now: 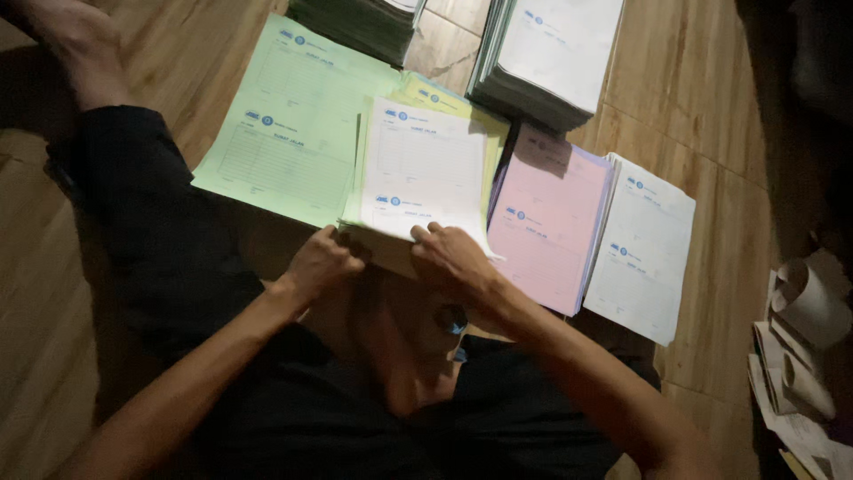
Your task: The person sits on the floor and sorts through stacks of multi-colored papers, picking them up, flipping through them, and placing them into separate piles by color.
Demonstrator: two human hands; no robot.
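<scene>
- The left hand (322,260) is curled closed on the near left corner of a white form stack (422,173), fingers tucked under the edge and knuckles up.
- The right hand (451,258) grips the same near edge just beside it, fingers bent over the top sheet; both hands pinch the stack together, squaring or lifting its near end.
- The white form stack is thin, flat printed paper with small blue marks at the head of each form. It lies on a yellow sheet pile (444,100), whose edges show at the top and right.
- As far as can be judged, the sorting is partly done: several colours already lie in their own piles, while the stack in hand is not yet set down flat.
- To the left, touching the yellow pile, lies a broad green sheet pile (284,124), smooth and matte.
- To the right sits a pink sheet pile (546,227), and beyond it, overlapping its right edge, a white sheet pile (644,244).
- At the top are two thicker reams: a tall white-topped ream (551,53) with dark layered sides, and a dark ream (355,22) cut off by the frame.
- All of it rests on a wooden floor (702,89) of pale grained planks, dimly lit.
- At the far right lie rolled papers (804,307), curled and loose, well apart from the hands.
- The person's dark-clothed legs fill the near foreground.
</scene>
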